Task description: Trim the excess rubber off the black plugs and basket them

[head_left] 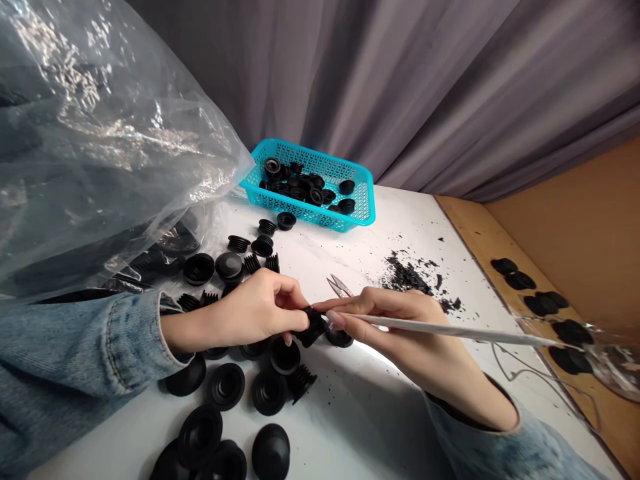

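Note:
A small black ribbed plug [311,328] is pinched between the thumb and fingers of my left hand [255,308]. Against its right side, the thumb and index finger of my right hand [395,313] are pressed together; what lies between them is hidden. A long pale rod or cord [450,327] crosses over my right hand, and I cannot tell whether it is held. Just beyond the index finger show the blades of small snips [340,287], their handles hidden. More black plugs [270,392] lie beneath and around my left hand.
A turquoise basket [373,213] with many plugs stands at the back. Clear plastic sheeting [115,133] bulges at left. Black shavings [407,275] are heaped beyond my right hand. Paired black pieces [520,280] and a thin cable [530,375] lie at right. Behind hangs a grey curtain [350,80].

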A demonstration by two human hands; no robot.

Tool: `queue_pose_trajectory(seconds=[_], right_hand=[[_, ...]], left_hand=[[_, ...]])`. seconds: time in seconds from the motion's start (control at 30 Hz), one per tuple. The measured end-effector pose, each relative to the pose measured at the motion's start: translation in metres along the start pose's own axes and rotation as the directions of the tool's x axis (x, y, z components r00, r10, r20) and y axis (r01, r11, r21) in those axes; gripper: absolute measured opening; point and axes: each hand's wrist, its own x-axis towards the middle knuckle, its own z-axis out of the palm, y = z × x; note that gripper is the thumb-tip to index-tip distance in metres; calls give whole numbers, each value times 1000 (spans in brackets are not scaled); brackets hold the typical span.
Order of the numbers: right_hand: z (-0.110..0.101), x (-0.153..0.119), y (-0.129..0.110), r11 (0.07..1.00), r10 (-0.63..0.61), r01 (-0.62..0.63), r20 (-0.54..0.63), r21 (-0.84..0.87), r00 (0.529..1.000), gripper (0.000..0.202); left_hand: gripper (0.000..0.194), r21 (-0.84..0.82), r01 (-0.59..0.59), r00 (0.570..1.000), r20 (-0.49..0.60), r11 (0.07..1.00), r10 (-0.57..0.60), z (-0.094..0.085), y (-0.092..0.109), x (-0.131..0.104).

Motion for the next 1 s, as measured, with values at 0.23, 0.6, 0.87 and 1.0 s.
queue_pose_trajectory(seconds=[0.23,0.6,0.87,1.0], right_hand=[[-1,0,-1,1000,-13,13,-7,-24,1000,23],[29,-9,17,828,-504,417,-174,-374,846,14],[36,-7,21,772,-568,430,-205,-469,797,16],[34,-3,24,773,-582,425,-257,-472,772,17]], left_hand=[[5,-12,9,1000,3,1000,-9,0,0,0],[8,-61,65,997,-23,996,-67,-1,-6,6],[6,-99,64,996,-56,993,-69,-1,-7,8],[8,-72,45,998,-34,996,-47,2,-7,6]])
